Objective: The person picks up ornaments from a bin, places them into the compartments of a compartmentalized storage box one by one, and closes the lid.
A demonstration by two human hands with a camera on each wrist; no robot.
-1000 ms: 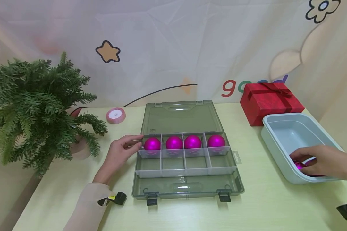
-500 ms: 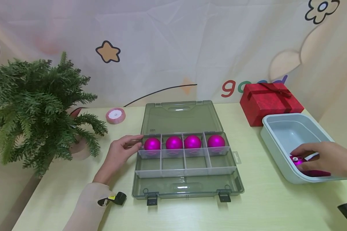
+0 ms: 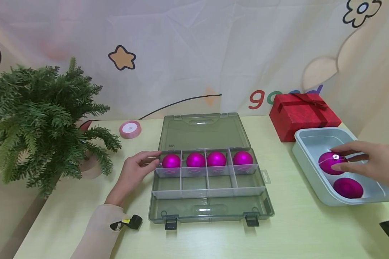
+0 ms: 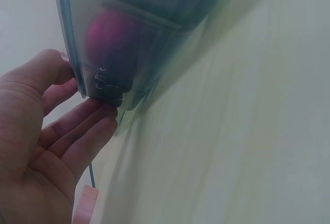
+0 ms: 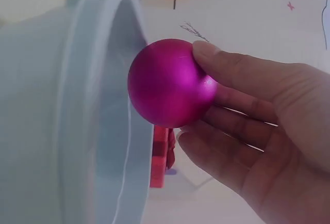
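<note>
Near the bench's (image 3: pixel 214 241) right edge, the right hand (image 3: pixel 372 161) is pinching a magenta ball (image 3: pixel 328 166), its grip spreading only as wide as the ball between thumb and fingertips. That ball is showing its silver cap and sitting within the outline of the pale blue basin (image 3: pixel 311 176), while a second magenta ball (image 3: pixel 348 188) is lying by the basin's near end.

The left hand (image 3: pixel 134 172) is touching the clear grey case (image 3: pixel 230 203) at its back left corner; its grip is loosely parted and its fingertips are resting against the outside. The case is lying mid-bench, its lid (image 3: pixel 204 135) stretching toward the back edge. Four magenta balls (image 3: pixel 195 160) are filling its back row, one per compartment.

A red gift box (image 3: pixel 301 117) is occupying the bench's back right corner, a pink ribbon spool (image 3: pixel 130 129) is lying near the back edge, and a small fir tree (image 3: pixel 52 111) is standing along the left edge.
</note>
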